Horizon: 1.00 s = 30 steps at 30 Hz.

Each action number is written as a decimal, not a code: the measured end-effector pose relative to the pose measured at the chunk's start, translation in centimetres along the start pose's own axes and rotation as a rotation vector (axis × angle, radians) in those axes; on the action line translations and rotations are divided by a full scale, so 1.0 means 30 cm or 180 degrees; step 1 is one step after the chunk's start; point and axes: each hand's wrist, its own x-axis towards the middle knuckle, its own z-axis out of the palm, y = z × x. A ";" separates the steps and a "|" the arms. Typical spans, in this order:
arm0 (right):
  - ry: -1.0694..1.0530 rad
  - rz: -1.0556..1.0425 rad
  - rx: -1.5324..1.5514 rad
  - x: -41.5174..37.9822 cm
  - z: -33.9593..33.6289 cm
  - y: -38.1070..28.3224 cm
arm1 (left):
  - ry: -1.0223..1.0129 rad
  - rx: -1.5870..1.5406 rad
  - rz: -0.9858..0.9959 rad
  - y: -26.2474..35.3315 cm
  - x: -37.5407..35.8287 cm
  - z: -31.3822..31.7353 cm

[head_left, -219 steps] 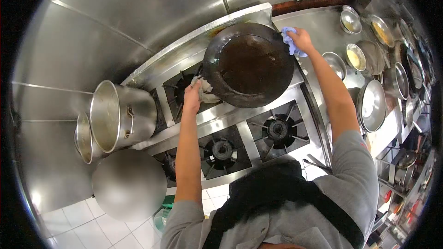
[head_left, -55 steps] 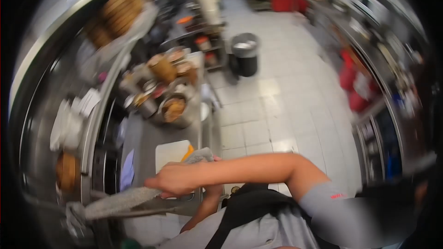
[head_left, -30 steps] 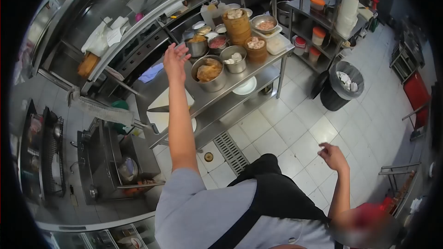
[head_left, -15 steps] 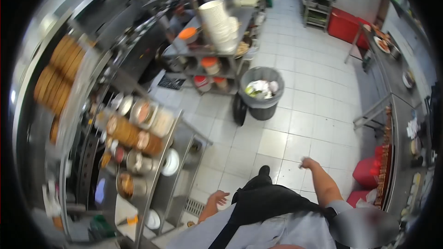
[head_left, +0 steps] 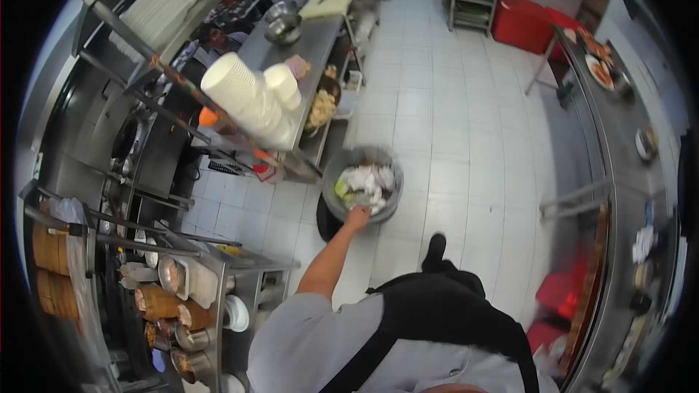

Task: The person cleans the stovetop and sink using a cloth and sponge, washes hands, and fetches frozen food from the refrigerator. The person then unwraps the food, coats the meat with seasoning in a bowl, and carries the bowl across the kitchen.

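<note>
My left arm reaches forward, and my left hand (head_left: 357, 217) is at the near rim of a grey-lined trash bin (head_left: 333, 172). The fingers are small and blurred, so their grip cannot be made out. Whitish and green waste (head_left: 364, 180) lies inside the bin, just beyond the hand. A dark round piece (head_left: 328, 223) sticks out at the bin's left side. My right hand is out of view.
A steel table left of the bin carries stacked white tubs (head_left: 231, 84), a cutting board (head_left: 329, 0) and metal bowls (head_left: 282, 23). Shelving with food containers (head_left: 193, 280) stands at lower left. A steel counter (head_left: 626, 153) runs along the right. A person (head_left: 217, 38) is behind the racks.
I have come closer to the bin. My left hand has moved from beside my body forward to the bin's rim. My right hand has left the view.
</note>
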 end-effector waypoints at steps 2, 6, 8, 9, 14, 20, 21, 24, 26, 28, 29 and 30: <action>-0.0229 -0.0115 -0.0329 0.056 0.020 -0.274 | 0.0098 -0.0331 -0.0006 0.038 0.113 0.072; -0.0516 -0.0681 -0.0774 0.179 0.045 -1.009 | -0.1307 -0.0308 -0.0568 0.211 0.114 0.107; -0.0296 -0.1177 -0.0803 0.157 0.076 -1.419 | -0.1743 0.0060 -0.0756 0.207 0.143 0.174; -0.0133 -0.1524 -0.0807 0.122 0.082 -1.630 | -0.1872 0.0131 -0.0964 0.172 0.186 0.226; -0.0169 -0.2207 -0.0784 0.281 0.108 -2.408 | -0.1800 0.0041 -0.1828 0.299 0.323 0.065; -0.1356 -0.1412 -0.0394 0.454 0.041 -2.717 | -0.1490 0.0637 -0.0509 0.325 1.064 0.063; -0.1309 -0.1298 -0.0717 0.495 0.030 -2.728 | -0.1193 0.0833 -0.0471 0.345 1.223 0.084; -0.1073 -0.1234 -0.1423 0.587 0.054 -2.795 | -0.0730 0.0460 -0.0505 0.475 1.672 -0.058; -0.0930 -0.1277 -0.1632 0.663 0.046 -2.860 | -0.0442 0.0331 -0.0222 0.665 1.948 -0.218; -0.0728 -0.1401 -0.1921 0.760 0.019 -2.902 | -0.0101 0.0505 0.0777 0.590 2.303 -0.160; -0.0618 -0.1494 -0.2190 0.827 -0.004 -2.922 | -0.0100 0.0298 0.0671 0.671 2.399 -0.227; -0.0556 -0.1653 -0.2565 0.914 -0.036 -2.944 | -0.0063 -0.0865 -0.0142 0.728 2.471 -0.260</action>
